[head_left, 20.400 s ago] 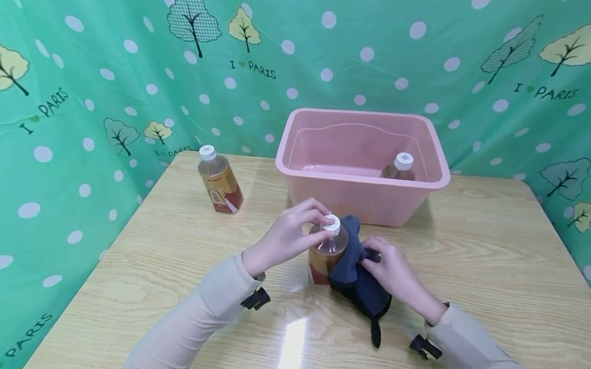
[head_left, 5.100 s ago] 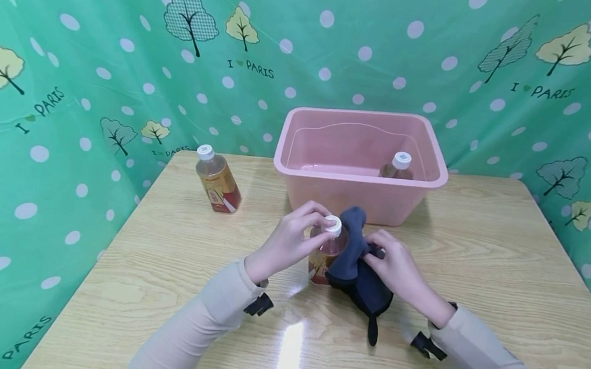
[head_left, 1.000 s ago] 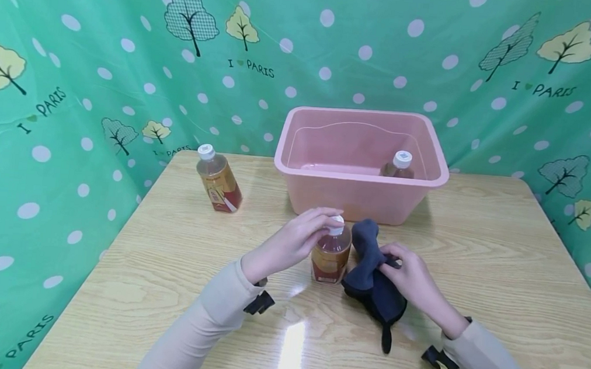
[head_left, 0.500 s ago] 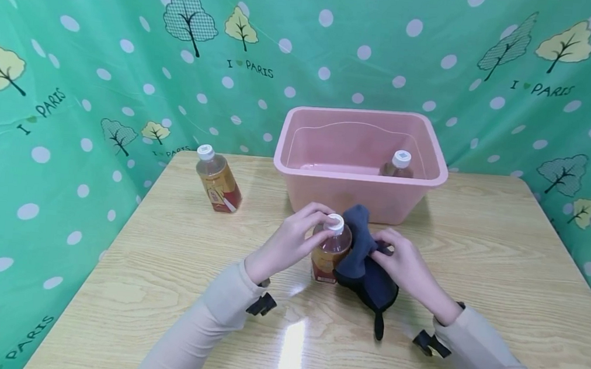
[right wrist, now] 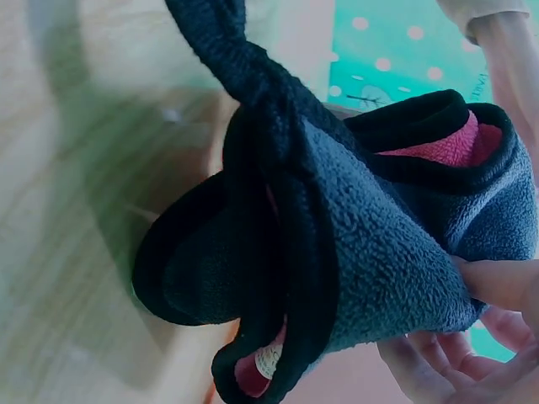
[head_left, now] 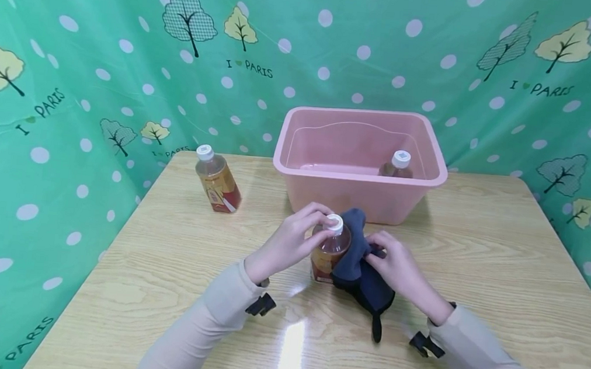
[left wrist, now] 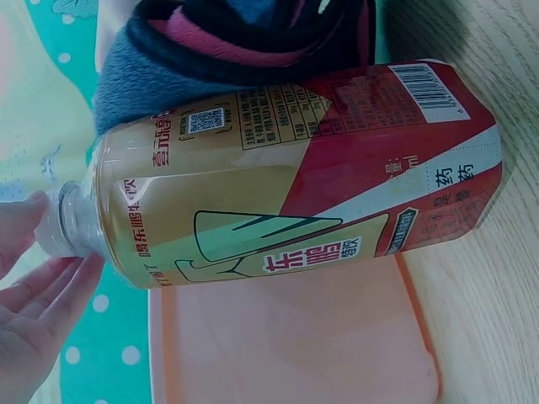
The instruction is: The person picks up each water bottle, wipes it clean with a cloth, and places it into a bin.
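A drink bottle (head_left: 329,252) with a white cap and a gold and red label stands upright on the table. My left hand (head_left: 290,241) pinches its cap between thumb and fingers. In the left wrist view the bottle (left wrist: 303,177) shows its label, barcode and QR code. A bunched dark blue towel (head_left: 355,251) with black edging lies against the bottle's right side. My right hand (head_left: 396,266) grips this towel in a pinch. Pink lining and a black loop show on the towel (right wrist: 379,244) in the right wrist view. The towel hides part of the bottle.
Behind the hands stands a pink plastic bin (head_left: 347,198), with another capped bottle (head_left: 400,164) inside at its right. A third bottle (head_left: 219,181) is at the table's back left. A green printed curtain (head_left: 266,35) hangs behind the wooden table (head_left: 160,278).
A second ago the towel was apart from the bottle. My right hand has since brought it left against the bottle. My left fingers, earlier laid over the cap, now pinch it.
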Available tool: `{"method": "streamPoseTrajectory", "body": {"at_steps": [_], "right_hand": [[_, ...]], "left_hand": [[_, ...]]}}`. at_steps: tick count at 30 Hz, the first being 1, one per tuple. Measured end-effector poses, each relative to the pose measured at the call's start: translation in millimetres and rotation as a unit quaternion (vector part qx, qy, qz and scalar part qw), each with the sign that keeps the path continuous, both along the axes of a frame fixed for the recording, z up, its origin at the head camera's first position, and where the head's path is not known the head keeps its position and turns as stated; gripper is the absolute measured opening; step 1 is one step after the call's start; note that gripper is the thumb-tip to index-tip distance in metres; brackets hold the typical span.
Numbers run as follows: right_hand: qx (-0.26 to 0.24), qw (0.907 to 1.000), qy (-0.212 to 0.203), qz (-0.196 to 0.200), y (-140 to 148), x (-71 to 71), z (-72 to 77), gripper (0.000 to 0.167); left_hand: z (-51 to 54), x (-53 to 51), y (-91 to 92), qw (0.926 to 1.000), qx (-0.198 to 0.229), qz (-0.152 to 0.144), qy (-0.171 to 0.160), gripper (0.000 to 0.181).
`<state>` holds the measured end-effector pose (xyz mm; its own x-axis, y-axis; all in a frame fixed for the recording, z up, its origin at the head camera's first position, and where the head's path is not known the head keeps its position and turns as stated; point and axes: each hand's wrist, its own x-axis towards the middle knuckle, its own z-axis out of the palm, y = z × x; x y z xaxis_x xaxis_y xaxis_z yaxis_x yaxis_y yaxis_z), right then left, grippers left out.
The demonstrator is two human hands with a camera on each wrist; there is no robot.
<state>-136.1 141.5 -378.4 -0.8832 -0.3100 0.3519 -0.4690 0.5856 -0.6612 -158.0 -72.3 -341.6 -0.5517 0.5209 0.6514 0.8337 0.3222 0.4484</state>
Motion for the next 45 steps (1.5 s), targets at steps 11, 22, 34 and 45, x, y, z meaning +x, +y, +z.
{"method": "streamPoseTrajectory", "body": {"at_steps": [11, 22, 34, 45], "right_hand": [[0.019, 0.9995, -0.025, -0.009, -3, -0.4, -22.5, 0.017], [0.060, 0.9958, -0.069, -0.004, -3, -4.0, -37.5, 0.016], [0.066, 0.9957, -0.064, -0.013, -3, -3.1, -35.8, 0.016], [0.019, 0.9996, -0.003, -0.018, -3, 2.6, -4.4, 0.017]], "left_hand": [[-1.4, 0.0, -0.1, 1.0000, 0.001, -0.002, 0.003, 0.008], [-2.8, 0.3, 0.0, 1.0000, -0.001, 0.004, 0.005, 0.008], [-3.0, 0.5, 0.6, 1.0000, -0.002, 0.003, 0.001, 0.007], [-2.8, 0.1, 1.0, 0.9999, 0.004, 0.000, 0.010, 0.007]]}}
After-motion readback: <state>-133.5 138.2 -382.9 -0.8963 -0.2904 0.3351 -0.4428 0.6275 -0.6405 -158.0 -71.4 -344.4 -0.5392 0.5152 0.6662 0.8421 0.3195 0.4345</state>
